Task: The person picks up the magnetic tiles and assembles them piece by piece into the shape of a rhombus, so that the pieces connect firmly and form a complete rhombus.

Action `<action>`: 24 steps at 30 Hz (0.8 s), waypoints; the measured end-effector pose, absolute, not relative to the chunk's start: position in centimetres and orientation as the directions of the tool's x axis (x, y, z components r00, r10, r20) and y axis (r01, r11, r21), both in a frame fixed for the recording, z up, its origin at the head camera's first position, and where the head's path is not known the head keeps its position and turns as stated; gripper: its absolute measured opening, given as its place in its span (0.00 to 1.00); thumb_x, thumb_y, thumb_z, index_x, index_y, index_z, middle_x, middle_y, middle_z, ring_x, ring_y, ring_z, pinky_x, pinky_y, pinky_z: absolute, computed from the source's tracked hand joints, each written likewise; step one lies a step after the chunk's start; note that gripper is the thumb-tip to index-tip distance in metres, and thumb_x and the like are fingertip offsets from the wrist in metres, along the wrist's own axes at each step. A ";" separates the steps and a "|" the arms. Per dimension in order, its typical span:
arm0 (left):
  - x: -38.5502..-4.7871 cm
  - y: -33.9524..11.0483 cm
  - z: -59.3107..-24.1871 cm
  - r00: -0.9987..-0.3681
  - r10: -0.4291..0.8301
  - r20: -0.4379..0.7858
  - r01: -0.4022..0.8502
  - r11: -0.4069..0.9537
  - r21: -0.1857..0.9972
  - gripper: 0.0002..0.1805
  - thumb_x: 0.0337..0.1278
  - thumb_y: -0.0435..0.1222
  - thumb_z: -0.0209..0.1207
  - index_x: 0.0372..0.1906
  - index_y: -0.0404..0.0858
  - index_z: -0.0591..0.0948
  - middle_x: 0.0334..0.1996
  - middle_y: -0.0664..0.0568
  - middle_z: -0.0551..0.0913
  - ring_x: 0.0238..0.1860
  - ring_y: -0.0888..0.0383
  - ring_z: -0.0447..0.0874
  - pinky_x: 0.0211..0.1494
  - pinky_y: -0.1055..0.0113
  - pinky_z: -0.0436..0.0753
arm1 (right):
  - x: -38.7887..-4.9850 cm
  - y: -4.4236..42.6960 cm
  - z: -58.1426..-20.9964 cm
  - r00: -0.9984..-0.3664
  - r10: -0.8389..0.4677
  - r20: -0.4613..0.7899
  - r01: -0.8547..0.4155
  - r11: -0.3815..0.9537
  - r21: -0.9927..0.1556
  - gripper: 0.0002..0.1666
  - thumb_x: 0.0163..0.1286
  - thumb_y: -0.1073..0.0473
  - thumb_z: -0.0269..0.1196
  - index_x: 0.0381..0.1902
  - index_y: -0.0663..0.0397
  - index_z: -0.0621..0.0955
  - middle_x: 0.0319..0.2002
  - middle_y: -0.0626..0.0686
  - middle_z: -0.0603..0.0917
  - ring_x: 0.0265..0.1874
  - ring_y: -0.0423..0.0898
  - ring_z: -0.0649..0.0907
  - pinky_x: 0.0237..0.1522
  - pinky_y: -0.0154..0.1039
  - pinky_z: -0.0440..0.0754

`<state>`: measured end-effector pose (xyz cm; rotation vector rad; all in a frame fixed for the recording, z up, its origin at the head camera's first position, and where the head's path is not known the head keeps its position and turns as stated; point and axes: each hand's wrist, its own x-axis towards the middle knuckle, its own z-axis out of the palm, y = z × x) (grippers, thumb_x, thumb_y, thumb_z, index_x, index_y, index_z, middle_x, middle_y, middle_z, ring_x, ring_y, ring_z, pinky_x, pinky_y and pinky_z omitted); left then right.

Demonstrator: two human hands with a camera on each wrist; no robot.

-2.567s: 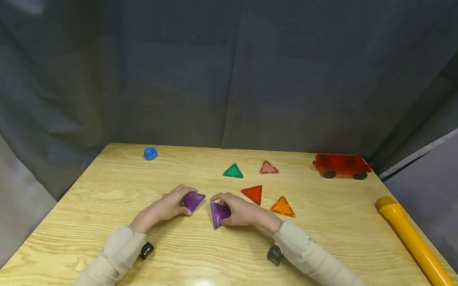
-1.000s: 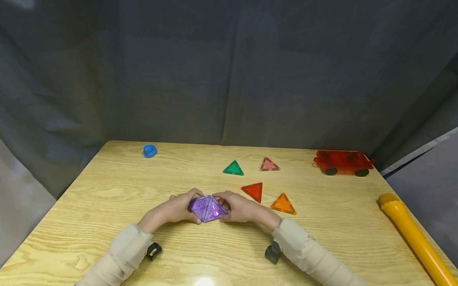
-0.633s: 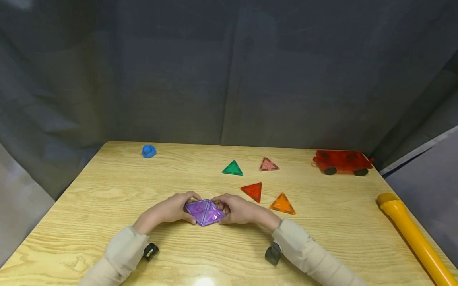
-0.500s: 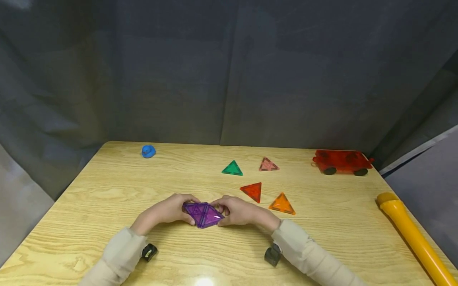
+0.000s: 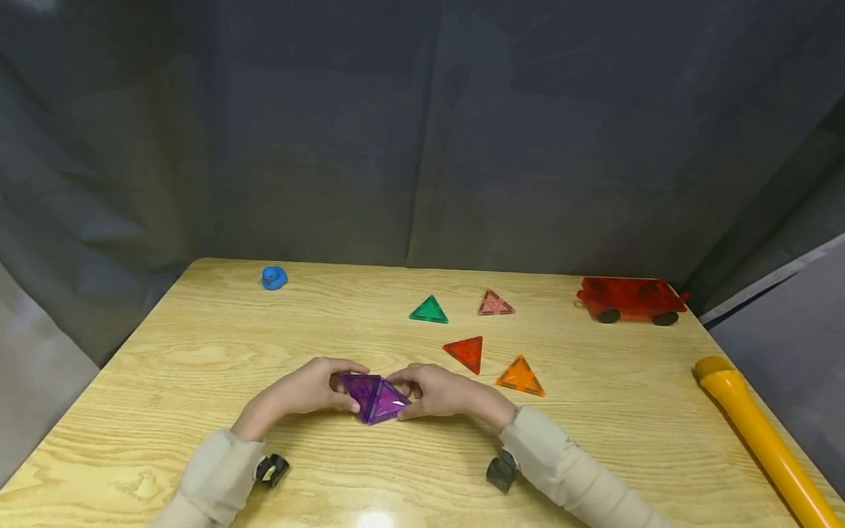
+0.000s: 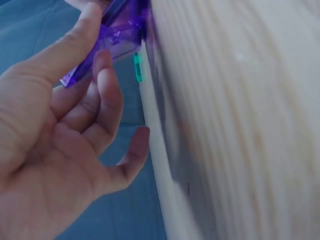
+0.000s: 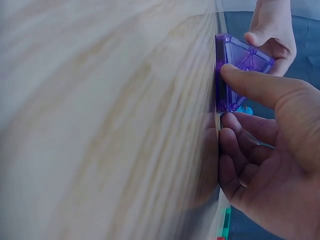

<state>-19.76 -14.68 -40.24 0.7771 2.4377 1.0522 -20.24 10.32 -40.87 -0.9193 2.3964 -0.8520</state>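
Two clear purple triangular magnetic tiles meet along one edge, low over the table. My left hand (image 5: 306, 387) pinches the left purple tile (image 5: 361, 390) between thumb and fingers. My right hand (image 5: 439, 390) holds the right purple tile (image 5: 389, 402) by its outer side. In the right wrist view, the right tile lies along the tabletop beneath my thumb, while the left tile (image 7: 255, 59) slants up from it. The left wrist view shows the left tile (image 6: 117, 42) at my thumb and fingertips, the other fingers loosely bent below it.
Beyond my right hand lie red (image 5: 467, 355), orange (image 5: 521, 376), green (image 5: 430, 310) and pink (image 5: 496, 303) triangular tiles. A blue toy duck (image 5: 273, 278) sits at the back left. A red wheeled base (image 5: 631, 300) stands back right, and a yellow tube (image 5: 766, 440) lies along the right edge.
The two purple tiles were apart in my hands, then came together edge to edge. Since then the pair has shifted slightly toward me and left. The other tiles have not moved.
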 end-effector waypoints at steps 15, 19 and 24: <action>-19.2 -14.7 -40.2 -0.797 0.593 -0.114 0.302 0.556 0.774 0.28 0.52 0.38 0.68 0.57 0.32 0.77 0.29 0.55 0.80 0.29 0.60 0.75 0.32 0.70 0.76 | -20.1 10.1 -40.9 -0.686 -0.709 -0.160 -0.459 0.593 -0.661 0.31 0.59 0.61 0.69 0.60 0.61 0.74 0.34 0.46 0.74 0.31 0.41 0.71 0.31 0.30 0.69; -19.2 -14.7 -40.2 -0.793 0.599 -0.111 0.307 0.550 0.777 0.28 0.52 0.38 0.68 0.58 0.31 0.77 0.29 0.55 0.80 0.29 0.60 0.75 0.32 0.70 0.77 | -20.1 10.2 -40.6 -0.690 -0.707 -0.154 -0.460 0.593 -0.661 0.32 0.60 0.60 0.69 0.61 0.61 0.74 0.37 0.48 0.75 0.33 0.43 0.71 0.34 0.33 0.71; -19.3 -14.7 -40.2 -0.789 0.605 -0.105 0.325 0.556 0.764 0.28 0.52 0.38 0.67 0.58 0.31 0.76 0.28 0.55 0.79 0.27 0.62 0.75 0.31 0.70 0.77 | -20.7 10.7 -40.3 -0.753 -0.652 -0.084 -0.481 0.633 -0.607 0.31 0.62 0.58 0.68 0.62 0.57 0.73 0.48 0.53 0.77 0.48 0.48 0.76 0.53 0.43 0.75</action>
